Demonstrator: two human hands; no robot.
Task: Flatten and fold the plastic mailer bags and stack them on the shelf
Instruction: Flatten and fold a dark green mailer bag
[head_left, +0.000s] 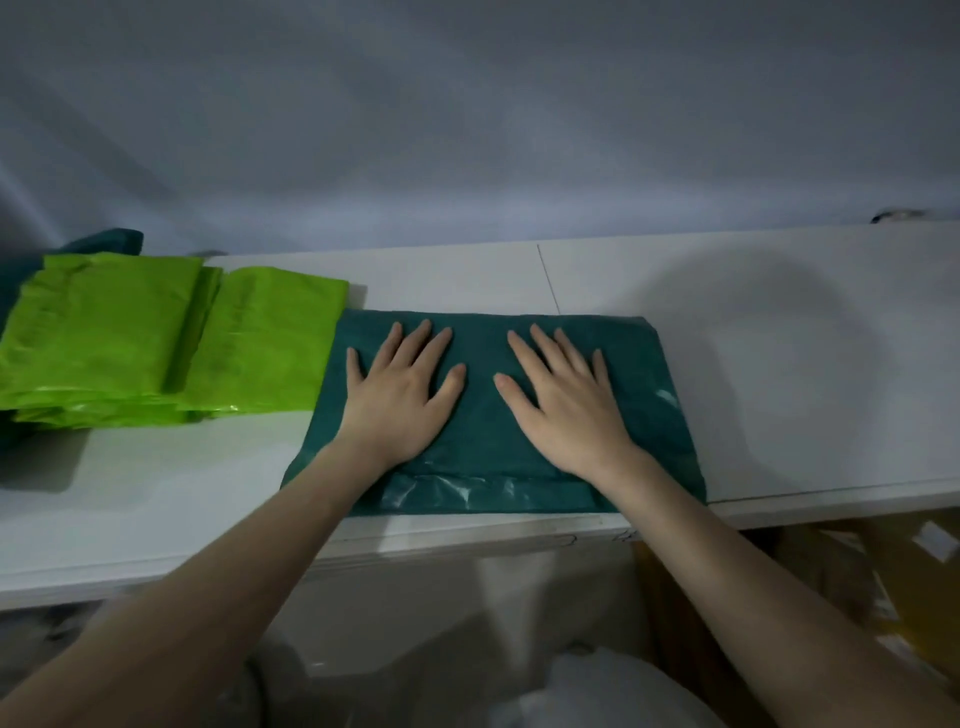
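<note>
**Operator:** I have both palms flat on the dark green mailer (493, 415). My left hand (402, 395) and right hand (563, 410) lie side by side with fingers spread straight, pressing down and pinching nothing. The bag lies on the white shelf (779, 364), its near edge by my wrists almost at the shelf's front lip.

**Observer:** What worries you from here?

**Operator:** The film looks slick. If I push outward unevenly, I judge the bag could slide under my palms instead of flattening. Toward my wrists there's a glossy strip (452, 491), maybe the adhesive flap, and it could crease or catch. The near edge could also slip off the lip.

**Observer:** And around your hands?

**Operator:** Just beyond my left hand's little finger sits the lime green stack (156, 338), touching or slightly overlapping the bag's edge; a sideways sweep could nudge it. Past my fingertips, a plain grey wall (467, 130). Light is dim. Below the shelf, cardboard and white plastic, indistinct.
</note>
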